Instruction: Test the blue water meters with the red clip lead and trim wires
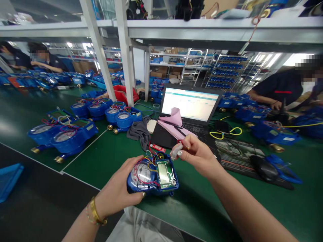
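Note:
My left hand (pixel 118 188) is wrapped around the round end of a blue water meter (pixel 153 179), thumb at the near side and fingers at the far side. The meter's dial faces up, and its box end is uncovered, showing a green circuit board (pixel 165 174) with a small display. Red, yellow and dark wires loop over the dial. Just above the board's far right corner, my right hand (pixel 199 155) pinches a whitish pin connector (pixel 176 151) between thumb and fingers. Its metal pins point down toward the board, apart from it. A red wire shows at the connector.
Behind the meter stands an open laptop (pixel 190 104) with pink cloth (pixel 174 122) on it. A dark rag (pixel 138 132) lies to its left. More blue meters (pixel 68 137) sit at left and right. A mouse (pixel 263 167) rests at right. Co-workers sit at both sides.

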Action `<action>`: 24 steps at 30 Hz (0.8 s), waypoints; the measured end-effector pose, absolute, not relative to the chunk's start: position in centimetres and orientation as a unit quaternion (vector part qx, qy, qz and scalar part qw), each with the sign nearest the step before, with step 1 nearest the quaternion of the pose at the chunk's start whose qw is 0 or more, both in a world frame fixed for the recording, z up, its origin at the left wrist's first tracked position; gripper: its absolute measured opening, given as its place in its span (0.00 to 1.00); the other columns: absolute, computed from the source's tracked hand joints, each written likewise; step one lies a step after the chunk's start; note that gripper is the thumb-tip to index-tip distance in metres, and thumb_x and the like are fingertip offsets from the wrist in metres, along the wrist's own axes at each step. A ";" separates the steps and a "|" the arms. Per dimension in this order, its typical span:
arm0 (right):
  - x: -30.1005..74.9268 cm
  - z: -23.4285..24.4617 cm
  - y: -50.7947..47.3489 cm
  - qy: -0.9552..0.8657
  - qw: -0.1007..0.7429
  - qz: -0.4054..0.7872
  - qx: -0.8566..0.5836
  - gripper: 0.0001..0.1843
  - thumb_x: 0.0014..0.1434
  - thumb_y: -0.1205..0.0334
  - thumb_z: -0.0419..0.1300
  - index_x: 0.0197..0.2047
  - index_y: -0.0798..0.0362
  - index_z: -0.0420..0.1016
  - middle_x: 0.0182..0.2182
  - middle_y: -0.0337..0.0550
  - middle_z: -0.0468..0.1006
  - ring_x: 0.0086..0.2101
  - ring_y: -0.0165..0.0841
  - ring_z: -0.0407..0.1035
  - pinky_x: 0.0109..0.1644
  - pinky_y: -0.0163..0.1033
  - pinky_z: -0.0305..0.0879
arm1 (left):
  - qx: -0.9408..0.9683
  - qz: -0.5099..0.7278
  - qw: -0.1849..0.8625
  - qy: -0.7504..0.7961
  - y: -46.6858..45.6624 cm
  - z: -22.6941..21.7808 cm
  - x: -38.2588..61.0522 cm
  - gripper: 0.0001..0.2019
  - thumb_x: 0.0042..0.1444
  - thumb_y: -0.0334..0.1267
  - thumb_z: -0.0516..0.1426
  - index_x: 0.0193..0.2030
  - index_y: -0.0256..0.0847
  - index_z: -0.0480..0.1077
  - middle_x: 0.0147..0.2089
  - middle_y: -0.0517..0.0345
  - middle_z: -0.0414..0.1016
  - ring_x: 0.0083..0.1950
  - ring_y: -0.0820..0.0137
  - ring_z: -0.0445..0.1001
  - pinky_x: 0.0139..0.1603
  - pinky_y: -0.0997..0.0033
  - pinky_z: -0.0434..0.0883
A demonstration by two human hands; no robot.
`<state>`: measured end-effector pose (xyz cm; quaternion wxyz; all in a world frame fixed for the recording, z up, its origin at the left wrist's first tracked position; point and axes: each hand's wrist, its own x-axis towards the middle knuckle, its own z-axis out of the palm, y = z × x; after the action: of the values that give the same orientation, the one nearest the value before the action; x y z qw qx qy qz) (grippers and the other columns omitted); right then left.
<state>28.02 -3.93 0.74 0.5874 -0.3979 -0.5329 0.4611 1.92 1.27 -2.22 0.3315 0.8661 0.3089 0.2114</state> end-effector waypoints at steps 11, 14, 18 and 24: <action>27.9 -0.5 -4.2 -0.490 0.592 0.483 -0.421 0.18 0.51 0.63 0.64 0.28 0.50 0.54 0.25 0.32 0.73 0.26 0.26 0.68 0.30 0.32 0.61 | 0.890 0.218 0.181 0.358 -1.2 -0.6 4.1 0.38 0.53 0.46 0.59 0.67 0.54 0.45 0.66 0.50 0.53 0.64 0.54 0.59 0.60 0.47 0.65; 28.1 -0.2 -4.7 -0.500 0.571 0.476 -0.445 0.19 0.51 0.65 0.64 0.28 0.50 0.52 0.26 0.34 0.73 0.27 0.27 0.67 0.31 0.33 0.61 | 0.902 0.220 0.126 0.349 -1.5 -0.9 4.6 0.35 0.58 0.51 0.55 0.68 0.50 0.45 0.64 0.47 0.56 0.63 0.54 0.60 0.60 0.47 0.66; 28.0 0.6 -5.8 -0.579 0.504 0.394 -0.505 0.18 0.51 0.69 0.61 0.29 0.48 0.50 0.30 0.36 0.74 0.30 0.28 0.68 0.32 0.34 0.63 | 0.908 0.239 0.097 0.331 -1.6 -1.5 4.6 0.33 0.59 0.53 0.54 0.67 0.46 0.47 0.63 0.47 0.59 0.63 0.57 0.60 0.61 0.51 0.66; 27.2 1.9 -7.0 -0.636 0.488 0.318 -0.506 0.17 0.55 0.72 0.59 0.40 0.47 0.55 0.30 0.30 0.76 0.31 0.25 0.70 0.38 0.31 0.67 | 0.909 0.253 0.085 0.321 -1.5 -2.2 4.3 0.34 0.58 0.56 0.54 0.66 0.44 0.50 0.62 0.47 0.59 0.62 0.57 0.60 0.62 0.54 0.64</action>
<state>27.17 -7.01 1.85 0.4878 -0.5058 -0.6363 0.3183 4.28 -1.51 -2.16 0.0855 0.9086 0.3213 0.2527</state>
